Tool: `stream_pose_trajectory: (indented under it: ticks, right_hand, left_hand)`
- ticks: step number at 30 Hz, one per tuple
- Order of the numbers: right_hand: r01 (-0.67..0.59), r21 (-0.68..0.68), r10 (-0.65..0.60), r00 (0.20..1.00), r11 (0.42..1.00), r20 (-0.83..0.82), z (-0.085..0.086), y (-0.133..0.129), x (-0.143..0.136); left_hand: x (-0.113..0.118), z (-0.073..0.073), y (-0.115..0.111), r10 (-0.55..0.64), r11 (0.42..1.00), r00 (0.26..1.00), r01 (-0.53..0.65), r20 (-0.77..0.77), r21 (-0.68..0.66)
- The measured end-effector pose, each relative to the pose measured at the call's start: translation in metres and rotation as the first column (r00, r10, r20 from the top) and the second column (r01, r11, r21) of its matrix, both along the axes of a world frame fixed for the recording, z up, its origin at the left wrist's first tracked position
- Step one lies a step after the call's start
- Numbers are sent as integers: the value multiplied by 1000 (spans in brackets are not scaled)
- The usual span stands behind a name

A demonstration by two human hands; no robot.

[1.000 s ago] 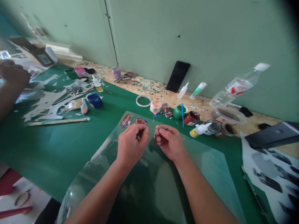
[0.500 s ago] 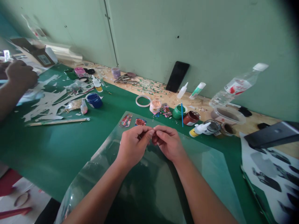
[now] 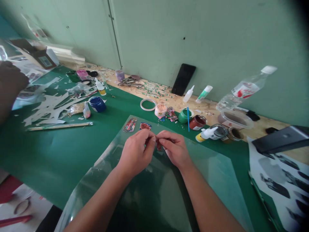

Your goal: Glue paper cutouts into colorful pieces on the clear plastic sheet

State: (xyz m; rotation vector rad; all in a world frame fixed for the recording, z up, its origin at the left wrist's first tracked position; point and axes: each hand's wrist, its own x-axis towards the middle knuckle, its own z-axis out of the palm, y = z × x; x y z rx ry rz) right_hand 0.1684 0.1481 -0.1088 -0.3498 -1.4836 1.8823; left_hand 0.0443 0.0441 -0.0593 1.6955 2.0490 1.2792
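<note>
My left hand (image 3: 137,150) and my right hand (image 3: 175,149) meet fingertip to fingertip above a clear plastic sheet (image 3: 217,167) on the green table. Both are closed in a pinch. Whatever sits between the fingers is too small and too covered to name. Just beyond them, on the sheet's far edge, lie a colourful patterned piece (image 3: 130,125) and a second, reddish one with a blue rim (image 3: 145,126). Behind these stand a pink paint jar (image 3: 160,110) and a pile of small coloured scraps (image 3: 172,114).
Green (image 3: 185,115) and dark red (image 3: 198,122) paint jars, a glue bottle (image 3: 206,134) and a plastic bottle (image 3: 243,90) line the back right. A phone (image 3: 183,79) leans on the wall. White paper scraps (image 3: 48,108) and a co-worker's hand (image 3: 12,79) are at left.
My fingertips have shifted slightly left and towards me, still pinched together. The co-worker's hand at the far left has moved further left.
</note>
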Motion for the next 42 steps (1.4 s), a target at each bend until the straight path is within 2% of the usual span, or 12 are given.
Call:
stream_pose_trajectory:
  ticks: [9,14,17,20,23,26,30,33,38,39,40,42]
  right_hand:
    - [-41,-89,38,999,995,-33,3,-3,-1]
    - [5,-219,-21,997,976,-71,7,-1,-2]
    - [32,-296,-67,992,955,-108,7,1,-4]
    - [75,-324,-109,990,943,-88,6,3,-6]
    - [150,-275,-162,987,950,-19,3,4,-7]
    - [225,-175,-216,974,959,67,-1,4,-7]
    - [361,127,-380,904,924,197,0,-4,-7]
    - [527,510,-665,736,680,125,12,-13,-1]
    - [758,646,-960,107,-89,-257,44,1,31]
    - [726,661,-968,-23,-189,-251,48,8,40]
    - [668,708,-972,-107,-227,-211,50,15,48]
    - [534,839,-989,-147,-103,-28,49,28,61]
  left_hand:
    - [4,-2,0,19,999,992,-13,128,-50]
    - [-40,-6,-23,178,980,981,-170,76,-107]
    - [-92,-7,-56,518,849,850,-498,95,-176]
    - [-124,-9,-86,733,636,628,-769,-262,-62]
    - [-115,-13,-100,616,774,727,-631,-304,61]
    - [-78,-20,-96,248,967,885,-251,-394,45]
    - [-39,-29,-84,-29,999,866,8,-499,-44]
    - [-31,-38,-82,-108,994,836,104,-538,-37]
    - [-34,-48,-82,-108,990,838,139,-535,18]
    - [-34,-48,-82,-95,991,838,133,-537,32]
    - [-33,-48,-82,-80,991,838,128,-540,51]
    - [-33,-47,-82,-55,989,837,119,-544,83]
